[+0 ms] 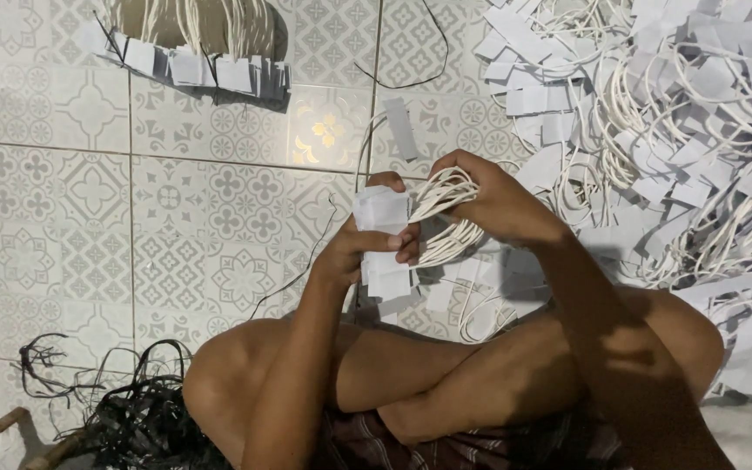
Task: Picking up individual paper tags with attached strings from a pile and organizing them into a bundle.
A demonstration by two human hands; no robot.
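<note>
One tied bundle of handles (191, 54) lies upper left; left hand (360, 248) clamped on paper tabs (382, 237), right hand (489, 202) closed round white cord loops (446, 218); big loose pile (672, 130) at right remains unsorted.

Floor (176, 200): glossy patterned ceramic tile. On it, right of the bundle (385, 244), matt white paper tabs with smooth white cord loops (654, 113); black plastic strips (132, 409) lower left.
</note>
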